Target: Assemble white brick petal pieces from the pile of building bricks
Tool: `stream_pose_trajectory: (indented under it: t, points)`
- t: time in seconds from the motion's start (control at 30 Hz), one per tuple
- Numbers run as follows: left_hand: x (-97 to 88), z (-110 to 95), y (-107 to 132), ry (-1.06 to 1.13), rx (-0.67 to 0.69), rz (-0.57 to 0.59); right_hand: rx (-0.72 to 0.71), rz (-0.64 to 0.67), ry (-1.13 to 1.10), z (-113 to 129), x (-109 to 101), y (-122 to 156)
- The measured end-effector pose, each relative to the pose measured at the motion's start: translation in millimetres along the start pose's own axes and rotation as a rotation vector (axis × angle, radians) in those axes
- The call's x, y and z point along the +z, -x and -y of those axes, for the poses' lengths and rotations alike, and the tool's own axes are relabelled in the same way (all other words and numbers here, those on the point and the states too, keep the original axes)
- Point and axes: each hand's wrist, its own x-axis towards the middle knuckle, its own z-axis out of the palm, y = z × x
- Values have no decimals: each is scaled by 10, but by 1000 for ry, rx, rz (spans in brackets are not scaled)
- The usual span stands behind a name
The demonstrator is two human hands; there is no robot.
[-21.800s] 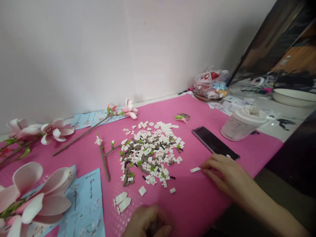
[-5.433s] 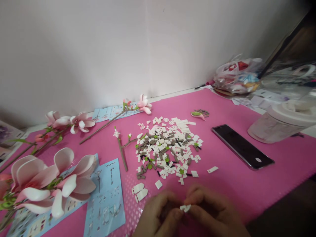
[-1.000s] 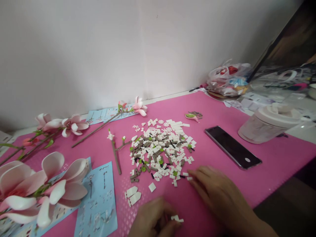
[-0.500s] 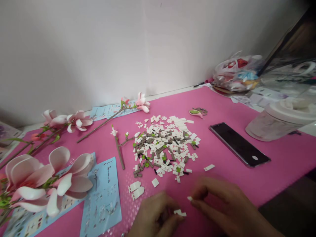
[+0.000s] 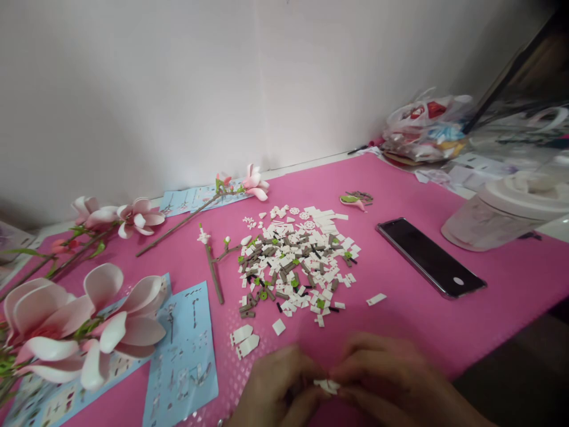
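Note:
Near the front edge of the view, my left hand point(image 5: 280, 385) pinches a small white building brick piece point(image 5: 326, 386) between thumb and fingers. My right hand point(image 5: 386, 376) meets it from the right, its fingertips closed on the same white pieces; the fingers hide part of them. Beyond my hands spreads a pile of loose white, brown, green and black bricks point(image 5: 297, 267). Two white pointed panels point(image 5: 245, 341) and a white square tile point(image 5: 278, 327) lie just past my left hand. A white strip piece point(image 5: 376, 299) lies beyond my right hand.
A brown brick-built twig point(image 5: 214, 273) lies left of the pile. Pink-white flowers point(image 5: 48, 314) and blue instruction sheets point(image 5: 182, 356) occupy the left. To the right are a phone point(image 5: 431, 255), a lidded tub point(image 5: 480, 219) and plastic bags point(image 5: 422, 130).
My right hand has moved left with its small white piece and now meets my left hand at the white brick piece. The view has shifted slightly.

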Motion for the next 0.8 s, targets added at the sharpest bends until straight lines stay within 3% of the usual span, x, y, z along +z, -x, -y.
stream_pose_trajectory:
  t: [0.2,0.47,0.8]
  points:
    - [12,-5,-16,-36,-6,-17,-40,-12,60,74,-8,11]
    - [40,-27,13,-56,-44,-17,-195,7,189,-29,15,77]
    - [38,2,11,6,1,19,-186,46,294,17,39,84]
